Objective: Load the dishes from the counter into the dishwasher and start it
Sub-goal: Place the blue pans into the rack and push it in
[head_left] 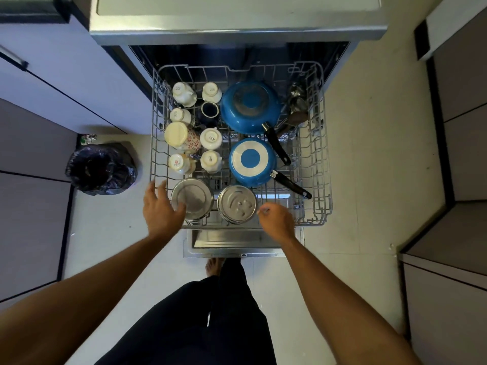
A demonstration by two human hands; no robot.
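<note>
The dishwasher's wire rack point(320, 159) is pulled out over the open door point(237, 242). It holds several upturned white cups point(210, 92), a floral mug point(181, 137), a dark blue cup point(209, 111), two blue pans point(250, 106) point(251, 162) with black handles, and two upturned steel pots point(192, 197) point(237, 204) at the front. Ladles point(296, 101) lie at the rack's right rear. My left hand point(160, 209) hovers with fingers spread at the front left rim, beside the left pot. My right hand point(276, 219) is loosely curled at the front rim, right of the other pot, holding nothing visible.
A black-bagged bin point(101, 168) stands on the floor to the left. Cabinet fronts point(34, 109) line the left side and more cabinets point(461, 154) the right. The counter edge point(237, 30) overhangs the dishwasher. My bare foot point(214, 267) is just in front of the door.
</note>
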